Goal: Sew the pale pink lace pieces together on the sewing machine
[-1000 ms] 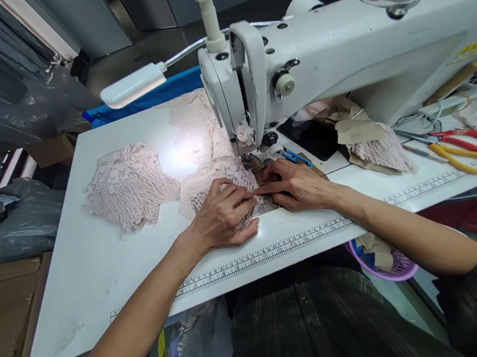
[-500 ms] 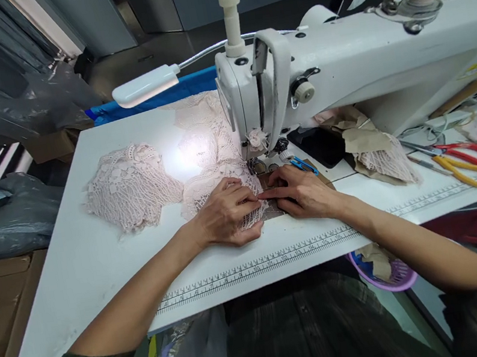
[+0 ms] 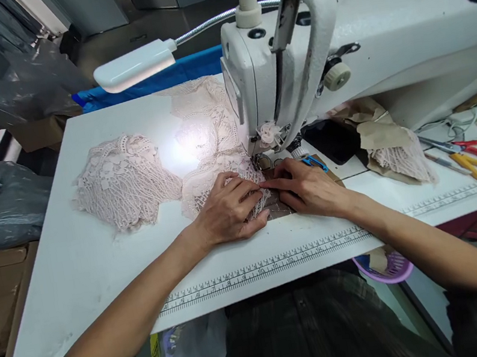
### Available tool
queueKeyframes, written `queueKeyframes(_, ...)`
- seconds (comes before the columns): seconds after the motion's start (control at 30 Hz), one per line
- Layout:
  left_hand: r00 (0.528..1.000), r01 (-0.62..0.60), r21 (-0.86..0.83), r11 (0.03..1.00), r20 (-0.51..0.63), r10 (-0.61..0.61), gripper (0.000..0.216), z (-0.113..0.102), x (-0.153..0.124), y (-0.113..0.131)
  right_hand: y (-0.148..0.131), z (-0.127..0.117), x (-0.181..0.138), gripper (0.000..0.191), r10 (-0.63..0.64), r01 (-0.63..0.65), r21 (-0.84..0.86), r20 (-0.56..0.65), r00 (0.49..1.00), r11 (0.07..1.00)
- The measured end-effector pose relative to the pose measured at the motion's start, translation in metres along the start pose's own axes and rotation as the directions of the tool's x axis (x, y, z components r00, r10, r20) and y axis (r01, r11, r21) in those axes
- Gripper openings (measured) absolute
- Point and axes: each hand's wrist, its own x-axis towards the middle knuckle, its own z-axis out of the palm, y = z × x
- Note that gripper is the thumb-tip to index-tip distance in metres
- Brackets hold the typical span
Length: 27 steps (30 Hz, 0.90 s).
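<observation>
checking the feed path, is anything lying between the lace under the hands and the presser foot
Nothing visible does. The lace piece runs unbroken from under the left hand and right hand up to the presser foot; the blue snips lie off to the right.

The scene is evenly lit and fairly bright, with one strong extra source: a small lamp point(image 3: 132, 66) on a bendy neck at about eleven o'clock. It throws a hot white patch onto the pale lace point(image 3: 207, 129) just left of the sewing machine point(image 3: 359, 54), washing out the pattern there. The white table point(image 3: 92, 264) reflects softly without hard glare. Soft shadows lie under the left hand point(image 3: 230, 210) and right hand point(image 3: 308, 188). The background from nine to twelve o'clock is dim and grey. Focus is sharp at centre; straight lines bow toward the edges, and the corners at five and seven o'clock look smeared and stretched.
</observation>
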Motion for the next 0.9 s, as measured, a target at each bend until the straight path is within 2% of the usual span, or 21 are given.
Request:
queueKeyframes(0.2,0.999,0.037,0.013,0.999,-0.017,-0.037,0.018,0.006,0.000,-0.004,0.001,0.000,0.006,0.041,0.057,-0.053,-0.073,0.046,0.997,0.996)
queueKeyframes(0.47,0.996,0.051,-0.022,0.998,-0.066,-0.052,0.020,0.005,0.002,-0.009,-0.006,-0.001,0.009,0.046,0.171,-0.153,-0.136,0.128,0.977,0.979)
queueKeyframes(0.57,0.996,0.077,-0.054,0.996,-0.039,-0.079,0.023,0.003,0.002,-0.012,-0.002,-0.007,0.009,0.046,0.176,-0.172,-0.043,0.128,0.976,0.984)
queueKeyframes(0.7,0.993,0.116,-0.104,0.988,-0.016,-0.118,0.017,0.004,0.004,-0.017,0.014,-0.021,0.013,0.043,0.114,-0.145,0.240,0.140,0.984,0.960)
queueKeyframes(0.8,0.987,0.131,-0.115,0.985,-0.079,-0.140,0.015,0.006,0.006,-0.017,0.024,-0.025,0.018,0.033,0.144,-0.186,0.319,0.151,0.978,0.929)
queueKeyframes(0.9,0.960,0.200,-0.150,0.968,-0.169,-0.224,0.014,0.006,0.009,-0.013,0.026,-0.017,0.017,0.029,0.202,-0.222,0.319,0.094,0.975,0.921)
